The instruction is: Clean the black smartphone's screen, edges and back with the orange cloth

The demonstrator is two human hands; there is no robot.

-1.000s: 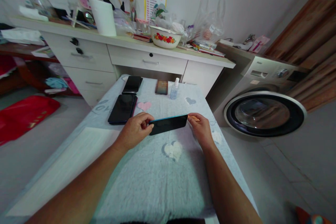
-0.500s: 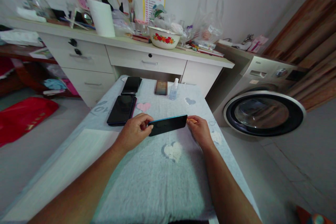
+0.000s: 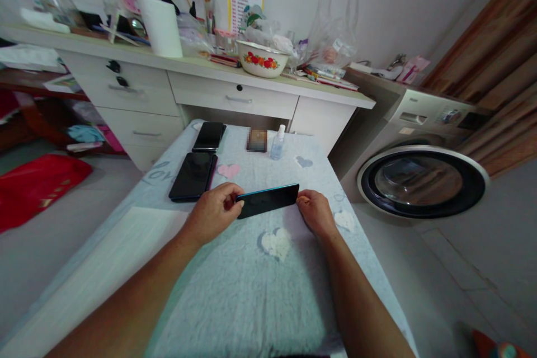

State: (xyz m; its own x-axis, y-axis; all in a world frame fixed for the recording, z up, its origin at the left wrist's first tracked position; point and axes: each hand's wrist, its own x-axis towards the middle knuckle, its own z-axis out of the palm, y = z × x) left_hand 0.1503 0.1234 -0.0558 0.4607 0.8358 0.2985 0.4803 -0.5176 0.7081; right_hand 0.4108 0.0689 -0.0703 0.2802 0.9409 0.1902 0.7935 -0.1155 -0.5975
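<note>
A smartphone [image 3: 269, 200] with a dark screen and a blue edge is held tilted above the cloth-covered table. My left hand [image 3: 215, 210] pinches its left end between thumb and fingers. My right hand [image 3: 318, 212] is closed at the phone's right end, its fingers curled around a small orange bit that I cannot make out. Up and left of the phone lies a black tablet-like device [image 3: 193, 175] with a pinkish edge. Behind that is another dark device [image 3: 209, 136]. A clear spray bottle [image 3: 277, 144] with a white cap stands at the table's far side.
Beside the bottle is a small blurred-out brown item [image 3: 257, 140]. A whitish strip [image 3: 100, 268] lies along the table's left side. Beyond the table stands a white desk [image 3: 235, 89] with a flowered bowl [image 3: 263, 60]. At right is a washing machine [image 3: 413, 123].
My right hand has shifted slightly left and its fingers have curled in, so less of the orange bit shows. The phone and my left hand stay nearly the same.
</note>
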